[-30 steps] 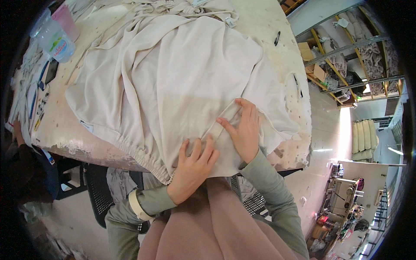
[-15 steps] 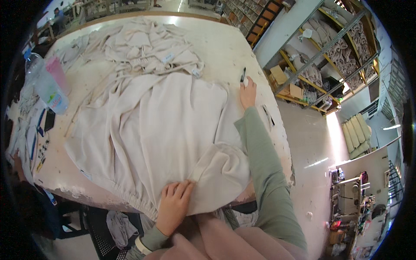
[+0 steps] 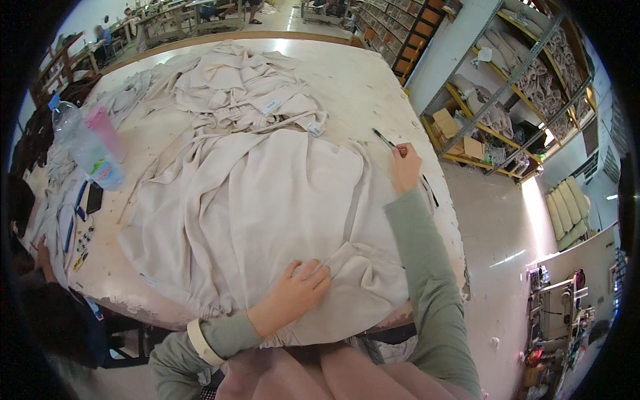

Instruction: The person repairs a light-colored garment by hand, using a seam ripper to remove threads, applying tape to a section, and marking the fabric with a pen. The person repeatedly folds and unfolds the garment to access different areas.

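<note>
Nearest you, a dusty-brown cloth (image 3: 313, 373) drapes over your lap, and a cream-coloured band (image 3: 202, 343) circles your left grey-green sleeve near the wrist. Your left hand (image 3: 295, 297) lies palm down on the near part of a large off-white cloth garment (image 3: 267, 200), its fingers half bent and slightly apart; you cannot tell from here whether they pinch a fold. The garment spreads across the near middle of the pale, worn desk (image 3: 360, 87), its gathered edge toward you and soft creases running away from you.

Farther out, your right hand (image 3: 405, 168) is just beside the garment's right edge, its fingers closed on a slim black pen (image 3: 383, 138) that points far and left. A thin dark tool (image 3: 430, 191) lies just right of your right wrist, its kind unclear.

On the left side, another person's hand (image 3: 44, 259) is near the desk's edge. Beyond it are a flat black object (image 3: 95, 198), a clear plastic bottle with a blue cap (image 3: 100, 163) and a translucent pink cup (image 3: 105, 133) just beside it.

Past the garment sits a crumpled beige cloth heap (image 3: 227, 87); far right stands a metal shelf with yellow beams (image 3: 510, 83), loaded with bundles.
</note>
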Demonstrator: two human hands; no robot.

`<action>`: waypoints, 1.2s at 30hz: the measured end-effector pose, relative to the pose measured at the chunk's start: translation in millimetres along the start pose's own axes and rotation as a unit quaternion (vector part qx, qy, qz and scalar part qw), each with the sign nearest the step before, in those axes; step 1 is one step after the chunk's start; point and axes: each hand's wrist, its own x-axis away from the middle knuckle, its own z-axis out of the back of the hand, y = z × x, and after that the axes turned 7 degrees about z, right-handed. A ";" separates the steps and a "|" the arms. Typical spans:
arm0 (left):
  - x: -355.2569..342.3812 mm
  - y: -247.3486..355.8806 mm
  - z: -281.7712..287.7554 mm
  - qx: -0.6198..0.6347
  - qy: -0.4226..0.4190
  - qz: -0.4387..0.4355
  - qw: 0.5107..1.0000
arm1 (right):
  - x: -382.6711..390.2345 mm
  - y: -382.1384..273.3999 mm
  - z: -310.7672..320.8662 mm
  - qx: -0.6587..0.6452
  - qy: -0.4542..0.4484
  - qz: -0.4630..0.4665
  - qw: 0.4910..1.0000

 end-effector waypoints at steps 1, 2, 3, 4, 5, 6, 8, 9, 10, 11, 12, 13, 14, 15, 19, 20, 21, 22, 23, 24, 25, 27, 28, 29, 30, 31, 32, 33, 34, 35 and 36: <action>-3.7 -3.6 -4.9 0.024 0.003 -0.004 1.000 | -0.4 -3.0 12.1 -0.078 0.007 -0.010 0.997; -5.9 -7.5 -8.8 0.032 -0.035 -0.007 0.999 | -1.1 -7.2 24.3 -0.160 0.026 -0.050 0.986; -8.3 -10.7 -12.4 0.052 0.006 -0.006 0.999 | -3.0 -12.3 37.8 -0.246 0.051 -0.078 0.965; -11.3 -14.3 -15.3 0.056 0.006 -0.004 0.998 | -2.8 -18.6 49.9 -0.330 0.076 -0.105 0.935; -13.4 -17.5 -17.2 0.054 0.001 0.001 0.999 | -2.4 -26.0 61.0 -0.456 0.094 -0.137 0.874; -15.3 -18.2 -19.0 0.052 0.007 0.001 0.999 | -1.4 -33.7 71.8 -0.573 0.111 -0.165 0.795; -18.0 -19.3 -20.6 0.030 0.028 0.003 0.999 | 3.2 -50.3 88.7 -0.732 0.088 -0.185 0.650; -19.0 -18.3 -21.3 0.035 0.013 0.014 0.999 | 8.1 -58.2 94.5 -0.775 0.051 -0.187 0.601; -19.1 -17.7 -21.4 0.037 0.011 0.018 0.999 | 15.3 -65.3 100.2 -0.826 -0.009 -0.172 0.537; -19.6 -16.3 -21.9 0.036 0.015 0.020 0.999 | 22.4 -71.8 104.1 -0.864 -0.032 -0.173 0.473; -19.5 -15.4 -21.9 0.044 0.011 0.025 0.999 | 32.0 -77.8 107.2 -0.848 -0.051 -0.168 0.501; -19.7 -14.6 -21.8 0.048 0.012 0.027 0.998 | 39.5 -83.5 106.5 -0.857 -0.087 -0.166 0.480; -20.0 -13.8 -21.4 0.046 -0.001 0.034 0.998 | 46.9 -88.7 106.0 -0.869 -0.111 -0.159 0.454; -20.1 -13.5 -20.2 0.053 0.010 0.029 0.998 | 53.1 -93.3 104.5 -0.881 -0.135 -0.157 0.424; -13.3 -7.4 -7.0 0.033 0.009 0.041 0.999 | 72.1 -106.1 96.5 -0.876 -0.122 -0.201 0.422; -9.1 -4.0 -1.6 0.019 0.016 0.044 0.999 | 75.7 -108.1 94.1 -0.875 -0.126 -0.206 0.420; -2.9 0.9 4.3 0.022 0.005 0.063 0.998 | 79.2 -109.9 92.2 -0.876 -0.125 -0.211 0.415; 5.3 7.2 10.4 0.023 -0.004 0.078 0.997 | 82.9 -111.6 90.3 -0.878 -0.132 -0.208 0.411; 12.2 13.9 15.0 0.022 0.011 0.090 0.996 | 86.1 -113.6 88.6 -0.881 -0.134 -0.204 0.405; 18.7 21.9 17.6 0.011 -0.015 0.108 0.994 | 89.6 -116.2 87.1 -0.885 -0.135 -0.201 0.398; 25.7 31.3 18.7 -0.001 -0.020 0.125 0.992 | 92.4 -119.6 85.8 -0.881 -0.112 -0.218 0.405; 34.4 47.4 14.2 0.010 -0.019 0.156 0.988 | 99.4 -129.5 84.4 -0.872 -0.084 -0.242 0.416; 35.8 54.6 9.0 0.030 -0.010 0.169 0.985 | 103.6 -136.0 83.1 -0.894 -0.123 -0.238 0.358; 36.9 59.6 3.5 0.048 0.006 0.178 0.983 | 108.3 -143.3 81.4 -0.874 -0.146 -0.303 0.352; 37.9 62.9 -1.7 0.054 0.012 0.192 0.980 | 113.4 -150.6 80.3 -0.848 -0.170 -0.365 0.344; 39.0 64.9 -6.3 0.059 0.024 0.201 0.978 | 119.4 -157.7 79.5 -0.815 -0.176 -0.425 0.352; 40.0 65.9 -10.2 0.065 0.032 0.209 0.975 | 128.9 -164.0 77.2 -0.673 -0.140 -0.498 0.529; 41.1 66.0 -13.1 0.070 0.034 0.212 0.974 | 143.0 -169.7 73.3 -0.660 -0.190 -0.490 0.537; 42.6 65.5 -15.1 0.076 0.034 0.216 0.973 | 157.3 -174.1 68.5 -0.656 -0.252 -0.464 0.539; 43.9 64.7 -16.4 0.085 0.040 0.221 0.971 | 168.3 -175.9 63.6 -0.632 -0.323 -0.448 0.544; 45.3 63.8 -16.9 0.085 0.037 0.220 0.971 | 179.4 -176.4 57.8 -0.664 -0.336 -0.401 0.534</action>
